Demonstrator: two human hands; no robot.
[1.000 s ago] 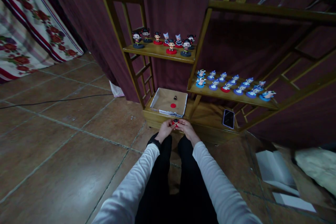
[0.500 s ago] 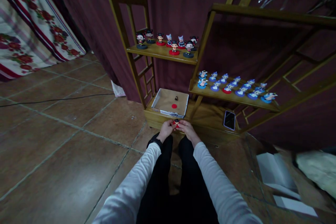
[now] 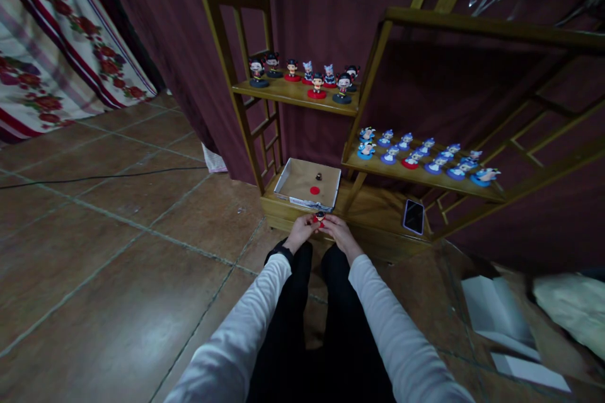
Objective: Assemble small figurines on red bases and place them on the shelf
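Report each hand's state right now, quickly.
Left hand: closed, fingers holding the small red-and-black figurine from its left side.
Right hand: closed, fingers holding the same figurine from its right side.

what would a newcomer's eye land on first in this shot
Probably the figurines with mostly blue and purple bases, lined up on the right-hand shelf. Then the small figurine held between the left hand and right hand, near a shallow box with a red disc inside. Bright flowered cloth hangs far left.
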